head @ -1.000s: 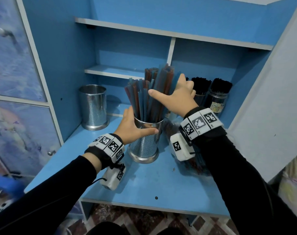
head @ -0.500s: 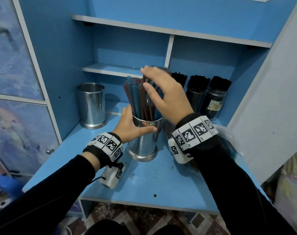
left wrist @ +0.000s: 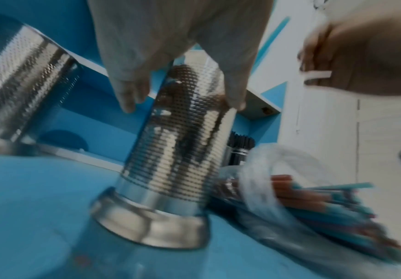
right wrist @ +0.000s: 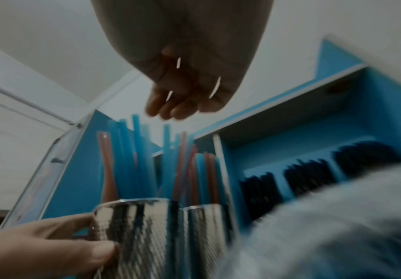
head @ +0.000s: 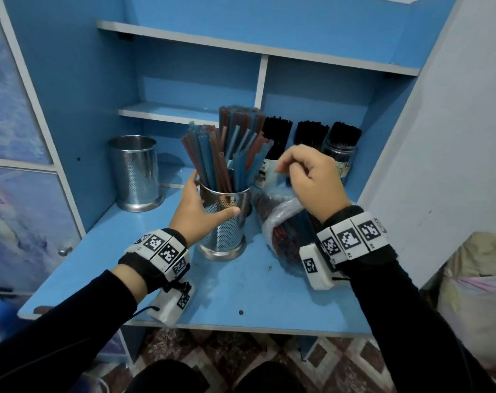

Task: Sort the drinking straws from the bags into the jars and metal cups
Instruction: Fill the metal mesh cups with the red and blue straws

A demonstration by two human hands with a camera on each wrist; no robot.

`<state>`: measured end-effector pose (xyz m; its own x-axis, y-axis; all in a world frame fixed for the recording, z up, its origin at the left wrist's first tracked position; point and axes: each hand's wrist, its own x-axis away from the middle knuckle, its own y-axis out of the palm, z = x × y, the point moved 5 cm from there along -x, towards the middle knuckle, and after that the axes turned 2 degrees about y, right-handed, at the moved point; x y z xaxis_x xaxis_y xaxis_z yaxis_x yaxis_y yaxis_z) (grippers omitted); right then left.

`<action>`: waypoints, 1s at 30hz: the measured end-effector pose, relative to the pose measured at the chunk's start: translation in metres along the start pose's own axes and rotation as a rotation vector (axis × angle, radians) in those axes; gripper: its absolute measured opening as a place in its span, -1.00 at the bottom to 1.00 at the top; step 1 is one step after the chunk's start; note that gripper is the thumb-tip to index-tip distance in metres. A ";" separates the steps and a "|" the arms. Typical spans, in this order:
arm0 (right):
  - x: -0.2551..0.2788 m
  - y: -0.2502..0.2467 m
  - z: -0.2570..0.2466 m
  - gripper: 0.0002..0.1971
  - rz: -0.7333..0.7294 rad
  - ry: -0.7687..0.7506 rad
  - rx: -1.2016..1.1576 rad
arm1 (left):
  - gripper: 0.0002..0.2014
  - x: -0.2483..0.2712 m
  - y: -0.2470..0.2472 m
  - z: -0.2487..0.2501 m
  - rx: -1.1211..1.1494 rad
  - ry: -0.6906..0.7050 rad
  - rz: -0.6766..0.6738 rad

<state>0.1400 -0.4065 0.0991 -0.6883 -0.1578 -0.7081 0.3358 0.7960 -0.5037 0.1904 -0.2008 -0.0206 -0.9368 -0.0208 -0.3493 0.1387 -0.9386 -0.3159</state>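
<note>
Head view: left hand (head: 197, 212) grips perforated metal cup (head: 223, 222) packed with blue and red straws (head: 221, 157). Right hand (head: 312, 180) hovers loosely curled, holding nothing, above plastic bag (head: 280, 219) of straws.

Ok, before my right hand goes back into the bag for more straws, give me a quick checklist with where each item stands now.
1. Perforated metal cup steadied: ok, the left hand grips its side.
2. Cup upright on the blue desk: ok.
3. Right hand free: ok, fingers loosely curled and nothing visible in its grip.
4. Room left in the cup: cannot tell, the blue and red straws fan out and hide the inside.
5. Clear plastic bag of straws within reach: ok, lying directly under the right wrist.
6. Spare empty metal cup available: ok, standing at the left.
</note>
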 end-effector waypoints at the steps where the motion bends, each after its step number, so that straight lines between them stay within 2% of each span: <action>1: 0.008 -0.005 0.009 -0.66 -0.068 0.060 -0.001 | 0.09 0.005 0.000 -0.002 -0.020 -0.038 0.047; 4: 0.033 -0.014 0.042 -0.62 -0.301 0.283 0.146 | -0.21 0.022 0.002 0.007 -0.121 -0.053 0.214; 6: 0.050 -0.019 0.067 -0.71 -0.464 0.437 0.338 | -0.36 0.032 0.007 0.021 -0.146 0.029 0.280; 8: 0.067 -0.022 0.092 -0.68 -0.634 0.586 0.531 | -0.52 0.040 0.017 0.040 -0.136 0.176 0.277; 10: 0.080 -0.022 0.108 -0.55 -0.701 0.682 0.676 | -0.69 0.045 0.033 0.059 -0.104 0.319 0.208; 12: 0.086 -0.019 0.117 -0.45 -0.638 0.722 0.774 | -0.77 0.045 0.053 0.072 -0.079 0.416 0.106; 14: 0.089 -0.012 0.121 -0.38 -0.577 0.757 0.833 | -0.83 0.041 0.076 0.076 -0.092 0.434 -0.013; 17: 0.093 0.000 0.124 -0.37 -0.550 0.791 0.843 | -0.89 0.030 0.108 0.064 -0.181 0.308 -0.153; 21: 0.095 0.010 0.130 -0.41 -0.557 0.800 0.789 | -0.73 0.021 0.131 0.047 -0.295 0.142 -0.283; 23: 0.095 0.012 0.131 -0.44 -0.548 0.774 0.753 | -0.62 0.018 0.133 0.042 -0.264 0.101 -0.333; 26: 0.091 0.007 0.133 -0.49 -0.484 0.747 0.678 | -0.53 0.014 0.131 0.039 -0.184 0.118 -0.385; 30: 0.085 -0.002 0.135 -0.45 -0.409 0.726 0.600 | -0.48 0.009 0.126 0.035 -0.150 0.120 -0.344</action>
<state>0.1676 -0.5003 -0.0265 -0.9785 0.1985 -0.0566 0.1168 0.3061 -0.9448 0.1877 -0.3312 -0.0326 -0.8937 0.3351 -0.2984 -0.1232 -0.8227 -0.5549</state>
